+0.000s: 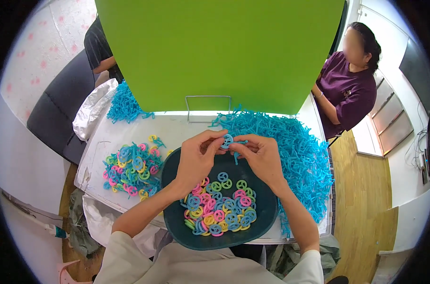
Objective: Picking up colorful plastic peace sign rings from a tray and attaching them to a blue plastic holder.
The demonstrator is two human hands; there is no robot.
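Note:
Above the far side of a dark green tub (172,224), my two hands meet. My left hand (199,154) pinches a small blue plastic wheel (228,140) with three spokes. Between the fingertips of my right hand (259,156) is a teal branched plastic piece (236,158), its end up against the wheel; I cannot tell whether the two are joined. Loose wheels (218,216) in blue, pink, yellow and green lie in the tub below. Right of my hands spreads a big heap of teal branched pieces (304,165).
Left of the tub, a pile of teal pieces with coloured wheels (130,171) lies on the white table (164,128). A green board (215,52) with a wire stand (208,121) rises behind. Another teal heap (123,105) is far left. Two people sit beyond, one at each side.

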